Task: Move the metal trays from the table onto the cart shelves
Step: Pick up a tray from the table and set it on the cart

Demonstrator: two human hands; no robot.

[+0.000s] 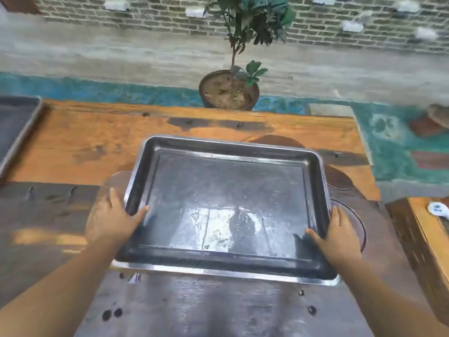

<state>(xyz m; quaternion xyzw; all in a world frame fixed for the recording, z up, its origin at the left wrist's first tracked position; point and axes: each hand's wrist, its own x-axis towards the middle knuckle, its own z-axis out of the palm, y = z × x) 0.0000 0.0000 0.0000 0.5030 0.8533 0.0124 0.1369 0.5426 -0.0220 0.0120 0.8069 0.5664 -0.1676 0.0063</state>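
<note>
A rectangular metal tray [226, 190] with a shiny scuffed floor and raised rim is in the middle of the view, over the wooden table [97, 142]. My left hand [114, 220] grips its left rim, thumb inside the tray. My right hand [337, 237] grips the right rim the same way. Whether the tray rests on the table or is lifted slightly, I cannot tell. A second metal tray [17, 127] lies at the far left edge, partly cut off. No cart is in view.
A potted plant [229, 91] stands on the ground just beyond the table's far edge. A wooden box or bench [418, 239] with a small white object sits at the right. A brick wall runs along the back.
</note>
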